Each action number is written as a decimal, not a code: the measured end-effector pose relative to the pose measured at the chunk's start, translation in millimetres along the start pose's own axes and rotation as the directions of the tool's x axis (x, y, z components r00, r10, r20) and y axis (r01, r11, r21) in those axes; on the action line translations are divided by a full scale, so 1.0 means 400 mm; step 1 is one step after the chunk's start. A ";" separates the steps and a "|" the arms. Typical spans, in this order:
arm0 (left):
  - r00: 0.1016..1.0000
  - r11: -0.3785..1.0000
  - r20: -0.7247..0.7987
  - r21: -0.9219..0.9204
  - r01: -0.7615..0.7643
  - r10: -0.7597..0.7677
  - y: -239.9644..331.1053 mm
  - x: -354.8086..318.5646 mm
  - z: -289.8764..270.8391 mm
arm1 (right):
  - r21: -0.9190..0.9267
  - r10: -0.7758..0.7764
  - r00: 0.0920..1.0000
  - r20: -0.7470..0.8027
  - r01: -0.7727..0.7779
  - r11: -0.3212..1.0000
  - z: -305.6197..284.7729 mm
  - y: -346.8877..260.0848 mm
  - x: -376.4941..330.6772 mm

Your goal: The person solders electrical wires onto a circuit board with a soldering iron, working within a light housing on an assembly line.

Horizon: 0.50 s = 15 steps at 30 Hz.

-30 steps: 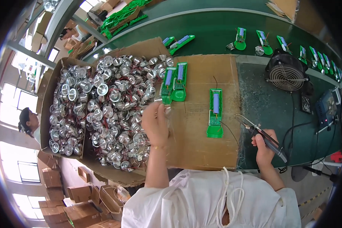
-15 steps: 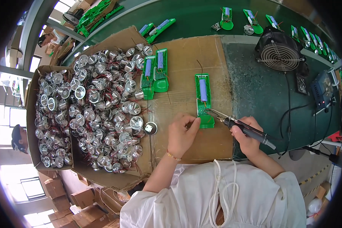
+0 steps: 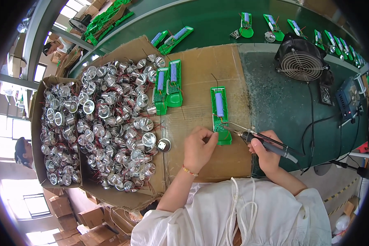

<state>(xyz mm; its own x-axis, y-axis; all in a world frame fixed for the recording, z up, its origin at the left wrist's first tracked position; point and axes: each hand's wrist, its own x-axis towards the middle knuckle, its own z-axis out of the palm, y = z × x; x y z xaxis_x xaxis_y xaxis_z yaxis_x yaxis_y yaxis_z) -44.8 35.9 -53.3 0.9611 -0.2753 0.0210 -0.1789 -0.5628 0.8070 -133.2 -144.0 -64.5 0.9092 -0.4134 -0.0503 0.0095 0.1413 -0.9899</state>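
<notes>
A green plastic housing (image 3: 224,139) lies lengthwise on the cardboard in front of me. It carries a blue-violet cylindrical battery (image 3: 219,104) and, below that, a small circuit board (image 3: 218,126) with short wires. My left hand (image 3: 199,148) is at the housing's lower left edge, fingers curled, the thumb against the edge. In my right hand (image 3: 265,152) is a soldering iron (image 3: 270,146) with a dark handle and a thin curved metal tube along it. Its tip is at the circuit board; whether it touches is too small to tell.
Cardboard boxes (image 3: 80,180) of silvery reflector cups (image 3: 148,139) with red wires fill the left. Two more housings (image 3: 174,98) lie beside them. A round fan (image 3: 301,65), its cable and a blue power unit (image 3: 348,100) stand right. More housings (image 3: 246,30) line the far bench.
The whole view has shifted slightly, so the bench sits lower in it. The soldering iron has tilted a little, its curved tube now arching over the board. My left hand stays by the housing.
</notes>
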 end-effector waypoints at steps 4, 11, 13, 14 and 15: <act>1.000 1.000 -0.020 -0.011 -0.008 0.008 -0.012 -0.002 0.005 | 0.056 -0.060 0.998 0.008 0.059 0.997 -0.013 -0.017 -0.006; 0.999 0.999 0.014 0.029 0.035 -0.035 0.000 0.005 0.000 | 0.013 -0.097 0.995 -0.015 0.097 0.995 -0.025 -0.008 -0.006; 0.989 0.986 -0.015 -0.082 0.143 -0.145 0.015 -0.004 -0.005 | 0.011 -0.098 0.995 -0.006 0.098 0.995 -0.028 -0.005 -0.005; 0.990 0.987 -0.015 -0.082 0.138 -0.139 0.003 -0.010 -0.008 | 0.006 -0.097 0.995 -0.001 0.097 0.995 -0.032 -0.005 -0.003; 0.997 0.989 -0.076 -0.146 -0.020 0.009 -0.018 -0.017 -0.016 | 0.006 -0.103 0.995 -0.004 0.103 0.995 -0.035 -0.006 0.000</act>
<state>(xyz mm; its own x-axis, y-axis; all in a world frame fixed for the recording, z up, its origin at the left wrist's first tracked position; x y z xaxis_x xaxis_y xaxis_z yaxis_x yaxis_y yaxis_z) -48.5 46.8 -55.7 0.9726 -0.2205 0.0735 -0.1659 -0.4370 0.8840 -138.9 -157.0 -63.8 0.9016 -0.4295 0.0512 0.1054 0.1034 -0.9890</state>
